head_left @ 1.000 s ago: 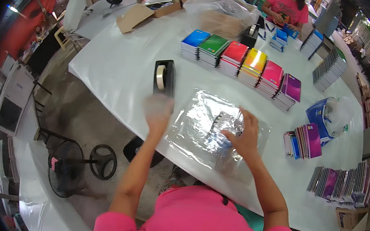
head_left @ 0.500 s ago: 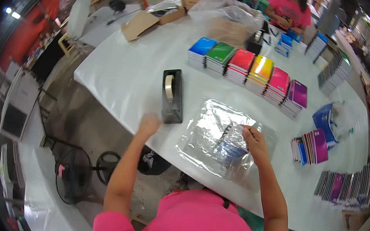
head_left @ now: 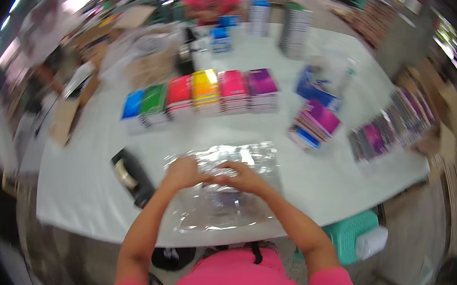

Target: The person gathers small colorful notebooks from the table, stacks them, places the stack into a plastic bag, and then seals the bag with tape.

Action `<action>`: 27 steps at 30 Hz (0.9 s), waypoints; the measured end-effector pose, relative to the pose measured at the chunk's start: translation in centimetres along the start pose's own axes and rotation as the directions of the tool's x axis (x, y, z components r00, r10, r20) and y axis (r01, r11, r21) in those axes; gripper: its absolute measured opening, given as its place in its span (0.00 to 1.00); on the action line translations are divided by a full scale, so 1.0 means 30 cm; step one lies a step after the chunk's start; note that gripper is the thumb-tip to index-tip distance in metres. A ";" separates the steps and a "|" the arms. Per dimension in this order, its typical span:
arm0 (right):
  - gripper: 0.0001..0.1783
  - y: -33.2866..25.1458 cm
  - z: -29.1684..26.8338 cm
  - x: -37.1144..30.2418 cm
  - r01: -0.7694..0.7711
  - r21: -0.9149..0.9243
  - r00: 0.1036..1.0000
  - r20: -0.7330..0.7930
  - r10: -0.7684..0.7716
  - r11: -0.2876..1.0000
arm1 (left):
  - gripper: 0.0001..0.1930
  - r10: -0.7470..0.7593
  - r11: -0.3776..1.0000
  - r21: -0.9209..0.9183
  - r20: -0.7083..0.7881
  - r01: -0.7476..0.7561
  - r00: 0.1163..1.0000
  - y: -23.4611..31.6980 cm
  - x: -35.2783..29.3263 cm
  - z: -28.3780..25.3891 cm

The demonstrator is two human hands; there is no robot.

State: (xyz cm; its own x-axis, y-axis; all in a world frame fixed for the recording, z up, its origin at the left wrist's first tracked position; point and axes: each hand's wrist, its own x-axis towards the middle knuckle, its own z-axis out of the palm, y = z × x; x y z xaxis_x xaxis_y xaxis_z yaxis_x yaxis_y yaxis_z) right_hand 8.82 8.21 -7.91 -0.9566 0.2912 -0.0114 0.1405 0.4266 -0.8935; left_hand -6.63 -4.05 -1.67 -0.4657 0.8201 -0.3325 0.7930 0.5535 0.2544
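My left hand (head_left: 183, 172) and my right hand (head_left: 239, 177) meet over a clear plastic bag (head_left: 263, 158) lying flat at the table's near side. Both hands look closed, fingertips nearly touching. The right fingers are pinched on the plastic; what the left fingers hold is too blurred to make out. Beneath my hands a bluish shape shows faintly through the glossy film. A black tape dispenser (head_left: 133, 177) with a pale roll stands on the table, left of my left hand.
Beyond the bag runs a row of notebook stacks (head_left: 206, 93) in several colours. To the right are a small notebook pile (head_left: 315, 125), a blue plastic package (head_left: 315, 89) and a long notebook row (head_left: 391, 126). A person in pink (head_left: 212, 2) is across the white table (head_left: 325, 180).
My left hand has come from beside the tape dispenser to meet my right hand over the plastic. The view has swung to the right. The spiral-bound item under the plastic is now mostly covered.
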 end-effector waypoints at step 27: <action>0.24 0.440 -0.920 -0.910 0.113 0.427 0.042 -0.904 0.425 0.897 | 0.36 0.939 0.166 0.196 -0.330 -0.966 0.095 1.494 0.571 0.276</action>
State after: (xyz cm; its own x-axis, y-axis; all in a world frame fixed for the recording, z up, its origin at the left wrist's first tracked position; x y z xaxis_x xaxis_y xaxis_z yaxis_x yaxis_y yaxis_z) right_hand 43.84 29.52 -7.01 0.2505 0.9678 0.0262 -0.0911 0.0505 -0.9946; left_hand 24.19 33.60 -3.49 0.5712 0.6455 0.5069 0.6592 -0.7288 0.1853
